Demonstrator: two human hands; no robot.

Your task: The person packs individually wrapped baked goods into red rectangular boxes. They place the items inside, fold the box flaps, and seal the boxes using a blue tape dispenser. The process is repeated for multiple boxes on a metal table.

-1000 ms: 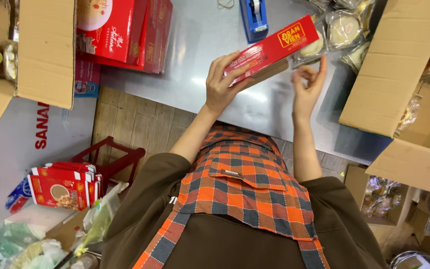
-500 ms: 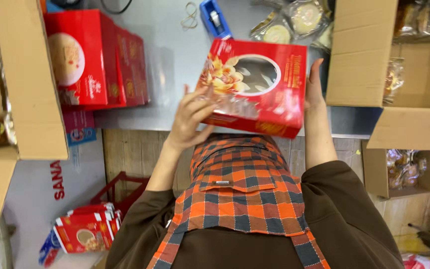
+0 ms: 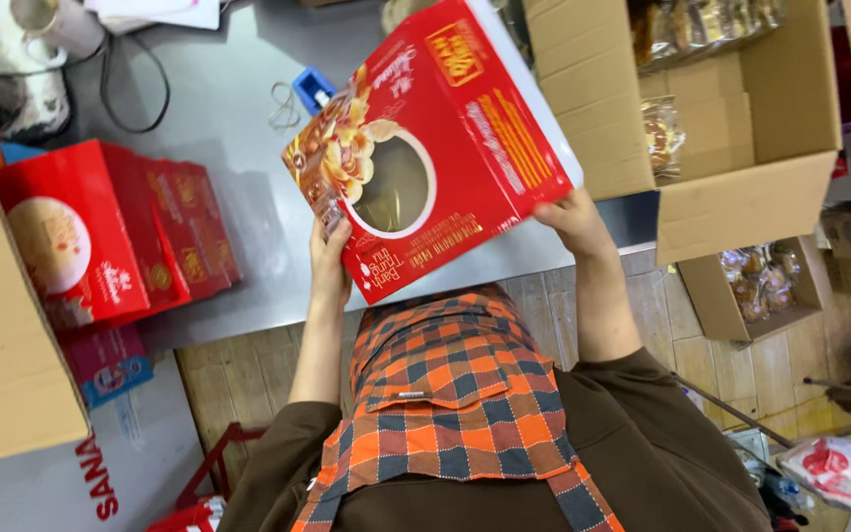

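Note:
I hold a flat red gift box (image 3: 445, 128) with a round clear window and a flower picture, tilted above the steel table (image 3: 219, 128). My left hand (image 3: 329, 261) grips its lower left edge beside the window. Its lower right corner rests in my right hand (image 3: 571, 219). The box's front face is turned towards me, and nothing can be made out through the window. My orange checked apron (image 3: 445, 404) fills the lower middle.
A stack of similar red boxes (image 3: 100, 232) lies on the table's left. A small blue object (image 3: 312, 89) and a cable (image 3: 135, 89) sit behind. An open carton (image 3: 741, 187) with wrapped pastries (image 3: 662, 128) stands right, a smaller one (image 3: 751, 286) below; another carton wall (image 3: 2, 345) at left.
The red box went from edge-on to its window face turned towards me, and now sits larger and closer in view. Both hands moved to its lower edge.

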